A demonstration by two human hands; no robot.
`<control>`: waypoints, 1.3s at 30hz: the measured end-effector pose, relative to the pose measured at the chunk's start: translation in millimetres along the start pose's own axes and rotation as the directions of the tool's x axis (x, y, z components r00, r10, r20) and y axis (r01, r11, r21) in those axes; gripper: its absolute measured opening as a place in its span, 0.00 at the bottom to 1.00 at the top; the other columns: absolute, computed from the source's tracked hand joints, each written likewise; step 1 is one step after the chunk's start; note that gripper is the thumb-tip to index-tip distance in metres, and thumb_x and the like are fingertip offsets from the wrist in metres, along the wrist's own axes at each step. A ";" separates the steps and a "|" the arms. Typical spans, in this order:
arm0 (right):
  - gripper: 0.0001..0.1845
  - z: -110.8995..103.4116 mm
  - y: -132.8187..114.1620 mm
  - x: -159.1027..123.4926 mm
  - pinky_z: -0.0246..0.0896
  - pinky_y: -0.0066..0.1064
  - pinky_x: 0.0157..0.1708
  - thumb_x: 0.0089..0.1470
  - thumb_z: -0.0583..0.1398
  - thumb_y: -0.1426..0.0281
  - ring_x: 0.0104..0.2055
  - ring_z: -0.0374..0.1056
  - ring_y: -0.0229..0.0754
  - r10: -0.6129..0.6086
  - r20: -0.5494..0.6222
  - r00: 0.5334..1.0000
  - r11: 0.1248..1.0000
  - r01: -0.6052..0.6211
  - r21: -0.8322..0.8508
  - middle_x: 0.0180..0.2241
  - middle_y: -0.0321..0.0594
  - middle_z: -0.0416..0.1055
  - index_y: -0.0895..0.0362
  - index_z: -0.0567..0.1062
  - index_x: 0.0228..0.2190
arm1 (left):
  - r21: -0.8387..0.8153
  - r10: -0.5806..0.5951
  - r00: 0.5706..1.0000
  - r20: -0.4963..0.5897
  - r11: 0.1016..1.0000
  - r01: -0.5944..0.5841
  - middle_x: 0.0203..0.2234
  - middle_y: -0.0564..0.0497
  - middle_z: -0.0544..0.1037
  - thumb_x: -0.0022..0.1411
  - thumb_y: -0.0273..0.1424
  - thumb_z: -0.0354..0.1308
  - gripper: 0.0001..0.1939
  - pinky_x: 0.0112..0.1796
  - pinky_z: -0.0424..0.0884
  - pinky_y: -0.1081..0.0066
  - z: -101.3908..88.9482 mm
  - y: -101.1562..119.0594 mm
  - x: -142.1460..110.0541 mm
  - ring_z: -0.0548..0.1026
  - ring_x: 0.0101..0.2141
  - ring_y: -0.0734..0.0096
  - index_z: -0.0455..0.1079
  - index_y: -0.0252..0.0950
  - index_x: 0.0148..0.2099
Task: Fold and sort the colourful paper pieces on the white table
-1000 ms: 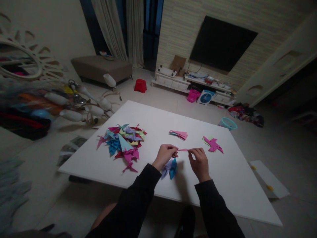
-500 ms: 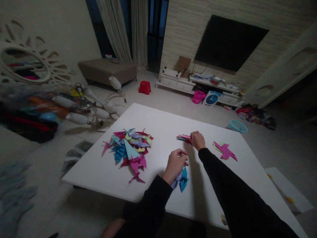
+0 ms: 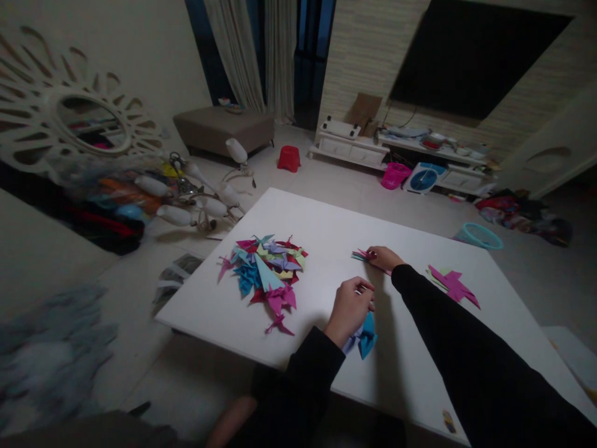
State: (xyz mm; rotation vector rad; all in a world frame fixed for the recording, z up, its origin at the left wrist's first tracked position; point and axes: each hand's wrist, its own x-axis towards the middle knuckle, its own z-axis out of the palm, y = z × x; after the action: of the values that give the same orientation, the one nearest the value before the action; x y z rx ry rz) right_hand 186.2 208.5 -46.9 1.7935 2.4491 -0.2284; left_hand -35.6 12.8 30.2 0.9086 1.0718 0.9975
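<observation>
My right hand (image 3: 383, 256) reaches across the white table (image 3: 321, 218), its fingers closed on a small stack of folded paper pieces (image 3: 359, 254) in pink, red and teal. Closer to me, my left hand (image 3: 352, 305) hovers with curled fingers; whatever is between them, if anything, I cannot make out. Just below it lie a blue folded paper piece (image 3: 368, 336) and a lilac one (image 3: 351, 342), partly covered by the hand. To the left spreads a pile of colourful paper cranes (image 3: 265, 264). Pink folded paper (image 3: 453, 285), over some light green pieces, lies at the right.
A ceiling lamp with white shades (image 3: 175, 215) lies on the floor beyond the table's left side. A red stool (image 3: 289, 158) stands farther back. Past the right far edge is a turquoise basket (image 3: 480, 236). A pink bucket (image 3: 395, 175) stands by the TV cabinet.
The head view has shifted, so the table and room appear farther right. My right hand stays at the paper stack, its fingers slightly shifted. My left hand remains curled above the blue piece.
</observation>
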 end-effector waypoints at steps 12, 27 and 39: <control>0.19 -14.3 -65.9 12.3 0.62 0.39 0.50 0.55 0.62 0.70 0.50 0.68 0.52 -0.257 -0.182 0.949 0.964 0.266 0.021 0.48 0.52 0.73 0.58 0.75 0.49 | 0.118 0.244 0.966 -0.083 0.965 -0.234 0.23 0.55 0.73 0.56 0.23 0.54 0.07 0.27 0.66 0.76 -6.5 12.0 -9.1 0.73 0.24 0.76 0.72 0.36 0.35; 0.26 -7.9 -336.1 -14.2 0.60 0.44 0.49 0.68 0.49 0.53 0.47 0.67 0.52 -0.707 0.005 0.707 0.707 0.707 -0.026 0.43 0.51 0.71 0.53 0.73 0.55 | 0.504 0.822 0.553 -0.135 0.537 -0.676 0.25 0.52 0.75 0.59 0.23 0.54 0.08 0.29 0.66 0.74 -27.2 33.3 -34.1 0.70 0.23 0.75 0.72 0.35 0.39; 0.22 -11.9 -331.9 -20.1 0.60 0.40 0.49 0.65 0.55 0.54 0.42 0.63 0.47 -0.664 -0.098 0.741 0.720 0.669 0.185 0.42 0.46 0.64 0.56 0.74 0.51 | 0.502 0.824 0.541 -0.170 0.545 -0.672 0.24 0.53 0.75 0.58 0.23 0.54 0.08 0.28 0.67 0.74 -33.7 36.7 -34.2 0.71 0.24 0.75 0.72 0.36 0.38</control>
State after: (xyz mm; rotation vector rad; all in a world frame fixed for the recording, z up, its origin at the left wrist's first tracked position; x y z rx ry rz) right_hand -124.0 93.4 -10.9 0.8544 3.0877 -0.5333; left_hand -81.1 -5.3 65.7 1.6449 1.2401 1.8175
